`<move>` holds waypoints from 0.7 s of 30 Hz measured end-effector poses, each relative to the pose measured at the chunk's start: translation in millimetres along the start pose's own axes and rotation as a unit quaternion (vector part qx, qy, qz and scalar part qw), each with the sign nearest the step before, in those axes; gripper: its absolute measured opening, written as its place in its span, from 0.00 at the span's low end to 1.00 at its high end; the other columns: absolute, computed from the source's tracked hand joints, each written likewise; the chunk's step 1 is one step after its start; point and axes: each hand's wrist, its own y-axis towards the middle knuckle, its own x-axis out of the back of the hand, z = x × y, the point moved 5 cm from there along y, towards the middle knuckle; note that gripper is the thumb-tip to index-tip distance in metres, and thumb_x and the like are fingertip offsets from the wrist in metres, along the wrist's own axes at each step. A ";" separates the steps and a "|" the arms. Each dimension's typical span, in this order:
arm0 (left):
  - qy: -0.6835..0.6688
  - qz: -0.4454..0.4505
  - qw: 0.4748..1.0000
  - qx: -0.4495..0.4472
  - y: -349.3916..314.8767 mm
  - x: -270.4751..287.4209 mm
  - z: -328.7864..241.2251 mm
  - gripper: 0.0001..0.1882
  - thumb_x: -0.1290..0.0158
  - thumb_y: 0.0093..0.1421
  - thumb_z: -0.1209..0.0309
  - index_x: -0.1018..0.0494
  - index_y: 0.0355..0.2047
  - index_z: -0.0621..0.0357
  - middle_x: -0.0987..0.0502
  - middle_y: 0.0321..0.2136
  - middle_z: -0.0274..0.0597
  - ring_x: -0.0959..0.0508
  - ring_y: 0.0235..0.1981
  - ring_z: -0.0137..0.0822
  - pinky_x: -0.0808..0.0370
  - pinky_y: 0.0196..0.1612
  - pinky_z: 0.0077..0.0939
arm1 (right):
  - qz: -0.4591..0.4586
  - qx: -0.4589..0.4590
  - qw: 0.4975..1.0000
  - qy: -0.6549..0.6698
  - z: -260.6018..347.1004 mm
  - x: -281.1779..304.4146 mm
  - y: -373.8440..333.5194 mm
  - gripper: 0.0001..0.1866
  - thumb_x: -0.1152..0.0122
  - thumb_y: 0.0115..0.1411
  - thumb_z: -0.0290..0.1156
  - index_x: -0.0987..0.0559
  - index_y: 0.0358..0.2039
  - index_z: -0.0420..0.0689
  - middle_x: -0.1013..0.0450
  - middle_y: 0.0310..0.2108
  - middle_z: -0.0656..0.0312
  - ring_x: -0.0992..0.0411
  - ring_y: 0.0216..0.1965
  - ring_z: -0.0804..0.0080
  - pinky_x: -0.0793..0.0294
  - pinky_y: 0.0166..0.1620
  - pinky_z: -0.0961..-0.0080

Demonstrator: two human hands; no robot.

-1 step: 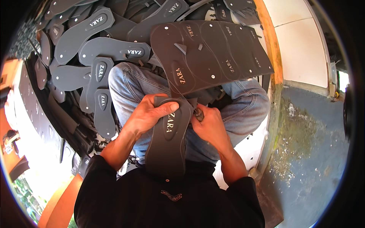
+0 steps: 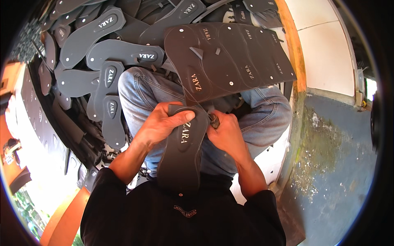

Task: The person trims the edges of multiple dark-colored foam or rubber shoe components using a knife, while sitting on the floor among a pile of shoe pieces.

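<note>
My left hand point(image 2: 166, 123) grips a dark grey foam insole point(image 2: 176, 166) by its upper end, thumb pressed on top beside the printed oval. The insole hangs lengthwise over my lap toward my shirt, and a thin outline runs just inside its edge. Closed around the short brownish handle of a knife point(image 2: 214, 120), my right hand point(image 2: 225, 133) is at the insole's upper right edge. The knife's blade is mostly hidden there. Just beyond both hands, a larger foam sheet point(image 2: 223, 53) marked with several insole outlines rests across my legs, two small scraps on it.
Cut insoles point(image 2: 92, 37) lie in a loose heap at the far left, with dark offcuts among them. My bent knees point(image 2: 266, 112) frame the work. A wooden strip point(image 2: 296, 49) runs along the right, beside pale tiles point(image 2: 324, 49) and a stained blue-grey floor point(image 2: 340, 164).
</note>
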 end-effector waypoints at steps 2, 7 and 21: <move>0.010 -0.027 1.000 0.000 -1.5 5.0 2.0 0.15 0.41 0.55 0.63 0.24 0.36 0.64 0.23 0.29 0.34 0.26 0.32 0.23 0.31 0.39 0.17 | 0.023 0.007 1.000 -0.006 3.1 -1.5 9.4 0.11 0.40 0.51 0.31 0.28 0.20 0.36 0.32 0.15 0.46 0.33 0.22 0.41 0.33 0.27 0.58; -0.003 -0.317 0.919 -0.235 -31.1 78.7 -14.0 0.16 0.50 0.62 0.62 0.28 0.40 0.63 0.24 0.34 0.40 0.26 0.36 0.29 0.30 0.42 0.24 | -0.073 -0.144 0.976 0.150 -15.2 10.9 2.1 0.16 0.40 0.56 0.34 0.30 0.18 0.38 0.35 0.11 0.63 0.36 0.13 0.68 0.39 0.20 0.73; -0.332 -0.078 0.940 -0.033 -4.8 -60.6 45.7 0.09 0.43 0.56 0.67 0.27 0.37 0.53 0.24 0.30 0.32 0.25 0.27 0.25 0.29 0.26 0.20 | -0.144 -0.155 0.977 0.001 -43.8 28.9 -91.5 0.17 0.39 0.56 0.33 0.32 0.17 0.39 0.38 0.08 0.59 0.38 0.10 0.72 0.40 0.17 0.73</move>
